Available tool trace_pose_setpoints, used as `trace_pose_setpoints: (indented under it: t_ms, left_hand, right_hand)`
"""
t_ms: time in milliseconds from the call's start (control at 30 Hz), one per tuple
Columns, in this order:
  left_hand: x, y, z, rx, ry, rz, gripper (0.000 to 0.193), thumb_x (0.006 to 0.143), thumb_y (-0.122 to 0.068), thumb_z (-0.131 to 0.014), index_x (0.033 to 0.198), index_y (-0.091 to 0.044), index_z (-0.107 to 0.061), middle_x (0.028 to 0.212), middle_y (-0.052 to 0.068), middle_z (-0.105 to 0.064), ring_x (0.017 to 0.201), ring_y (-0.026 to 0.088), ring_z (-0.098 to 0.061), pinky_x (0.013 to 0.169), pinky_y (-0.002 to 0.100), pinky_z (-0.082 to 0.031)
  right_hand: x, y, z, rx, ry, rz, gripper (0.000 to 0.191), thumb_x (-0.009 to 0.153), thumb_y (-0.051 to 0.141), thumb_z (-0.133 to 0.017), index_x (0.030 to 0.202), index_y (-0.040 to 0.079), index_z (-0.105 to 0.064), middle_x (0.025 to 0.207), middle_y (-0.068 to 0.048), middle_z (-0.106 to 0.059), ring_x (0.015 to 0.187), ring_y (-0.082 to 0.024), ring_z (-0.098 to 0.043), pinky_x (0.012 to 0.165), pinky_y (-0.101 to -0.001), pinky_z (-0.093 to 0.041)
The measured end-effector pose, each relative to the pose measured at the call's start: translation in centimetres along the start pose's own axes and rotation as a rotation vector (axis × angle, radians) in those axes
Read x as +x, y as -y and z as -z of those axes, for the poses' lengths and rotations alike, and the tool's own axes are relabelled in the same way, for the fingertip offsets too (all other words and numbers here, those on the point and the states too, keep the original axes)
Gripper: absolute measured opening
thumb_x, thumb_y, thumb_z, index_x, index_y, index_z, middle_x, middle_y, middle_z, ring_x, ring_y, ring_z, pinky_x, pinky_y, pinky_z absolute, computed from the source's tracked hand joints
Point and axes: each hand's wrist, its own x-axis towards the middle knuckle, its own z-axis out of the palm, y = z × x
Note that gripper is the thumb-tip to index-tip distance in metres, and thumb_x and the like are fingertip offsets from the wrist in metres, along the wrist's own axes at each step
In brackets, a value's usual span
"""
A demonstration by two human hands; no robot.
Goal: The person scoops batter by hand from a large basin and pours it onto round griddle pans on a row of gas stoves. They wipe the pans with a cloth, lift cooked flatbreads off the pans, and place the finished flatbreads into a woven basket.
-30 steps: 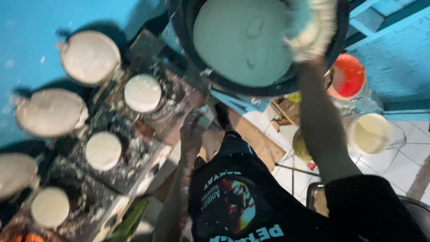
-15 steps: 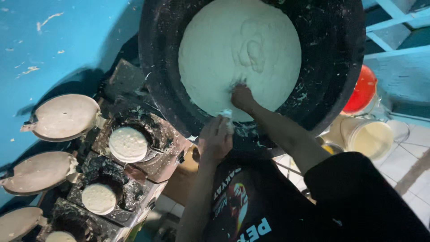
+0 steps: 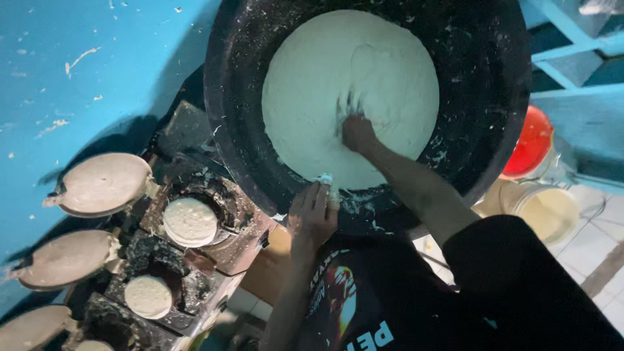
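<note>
Deeper into the dough [image 3: 351, 84] now, the right hand [image 3: 357, 132] digs with fingers buried (grip impossible to tell). Left hand [image 3: 312, 214] grasps the black basin [image 3: 240, 97] rim; pale dough fills it.

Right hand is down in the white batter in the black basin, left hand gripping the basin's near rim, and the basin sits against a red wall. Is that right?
Not quite: the wall is blue, not red; the head view shows it. The rest holds: the right hand is in the white batter in the black basin, and the left hand grips its near rim.
</note>
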Motion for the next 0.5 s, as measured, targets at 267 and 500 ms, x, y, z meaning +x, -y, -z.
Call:
trace_pose_setpoints:
  t_ms: [267, 500]
  left_hand:
    - [-0.2, -0.6, 0.9, -0.065, 0.09, -0.054, 0.038, 0.087, -0.015, -0.069, 0.121, 0.0, -0.066, 0.12, 0.021, -0.07, 0.102, 0.04, -0.068, 0.089, 0.048, -0.055]
    - [-1.8, 0.0, 1.4, -0.128, -0.013, -0.127, 0.04, 0.087, -0.013, -0.067, 0.124, 0.001, -0.064, 0.12, 0.021, -0.069, 0.106, 0.039, -0.067, 0.093, 0.048, -0.055]
  right_hand:
    - [-4.3, -1.4, -2.9, 0.371, 0.536, 0.046, 0.023, 0.089, 0.027, -0.064, 0.096, 0.008, -0.075, 0.1, -0.015, -0.072, 0.092, -0.033, -0.069, 0.08, -0.0468, -0.058]
    - [-11.3, -3.9, 5.8, 0.383, 0.745, 0.195, 0.028, 0.096, 0.037, -0.063, 0.105, 0.012, -0.074, 0.099, -0.011, -0.074, 0.088, -0.027, -0.069, 0.08, -0.0441, -0.058]
